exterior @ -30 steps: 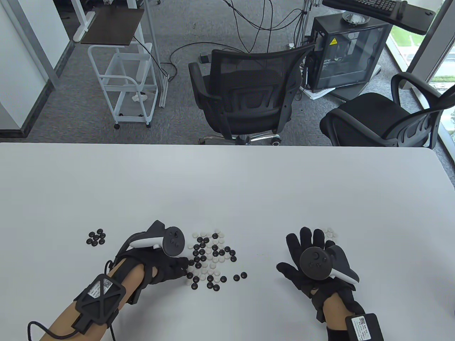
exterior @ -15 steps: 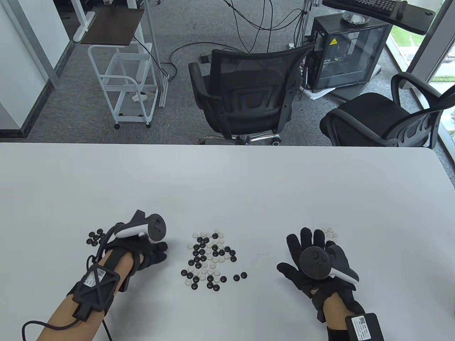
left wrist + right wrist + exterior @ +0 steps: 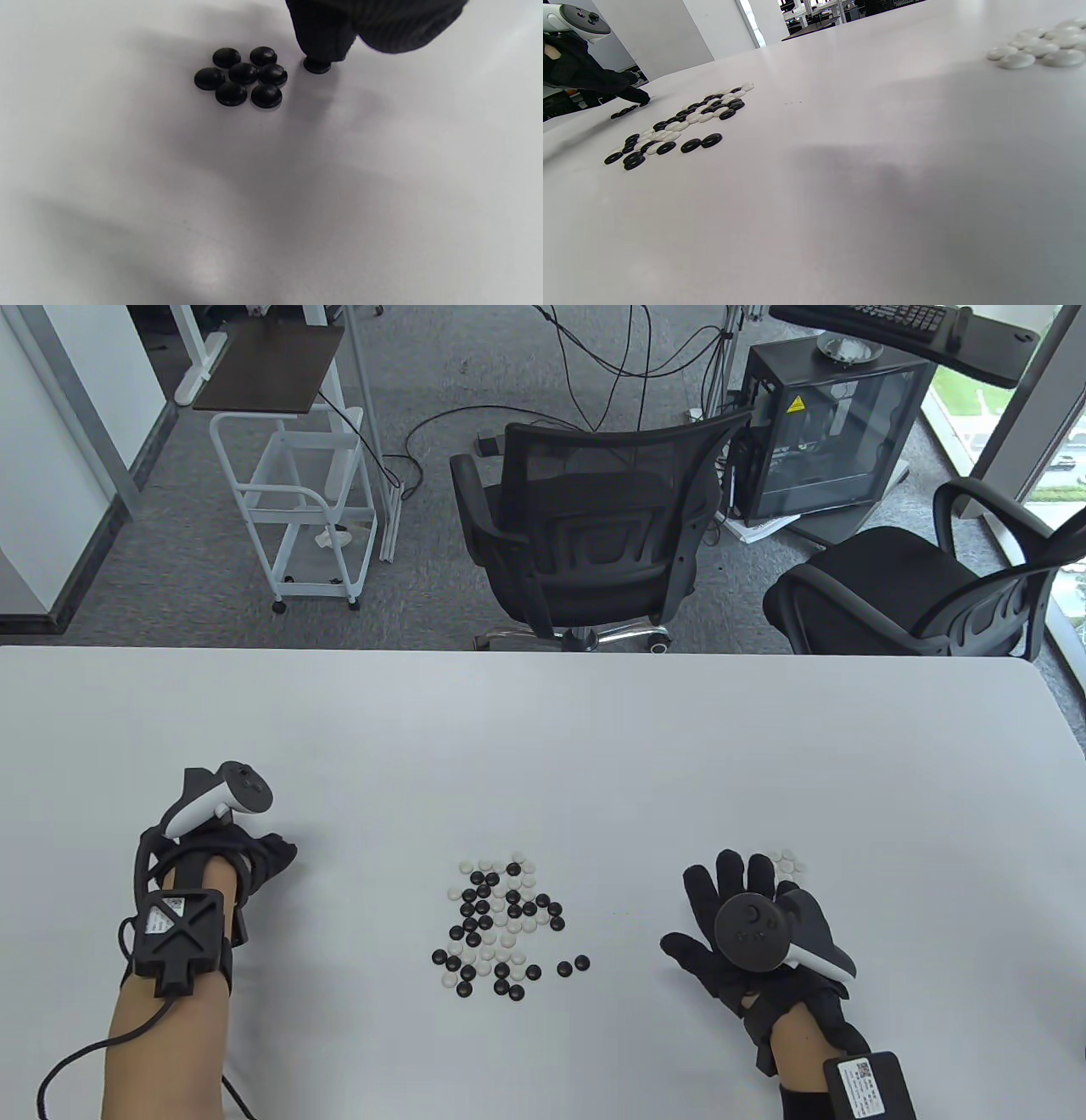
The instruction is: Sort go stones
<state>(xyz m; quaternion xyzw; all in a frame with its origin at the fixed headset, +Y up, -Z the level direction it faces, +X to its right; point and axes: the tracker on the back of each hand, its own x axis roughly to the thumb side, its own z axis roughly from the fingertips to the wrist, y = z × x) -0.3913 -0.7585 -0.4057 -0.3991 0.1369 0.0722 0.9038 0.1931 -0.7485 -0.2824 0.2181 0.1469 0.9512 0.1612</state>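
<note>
The left hand is down on the tabletop at the far left, its fingertips pinched on a single black stone that touches the surface just beside the black pile, a tight cluster of seven stones. In the table view that pile is hidden under the hand. The right hand lies flat and released, fingers spread and straight, holding nothing; the white pile sits just beyond its fingertips. Between the two hands, well apart from each, lies the mixed heap of black and white stones, with two black strays at its right edge. Beyond the tabletop stand two black office chairs and a white cart.
</note>
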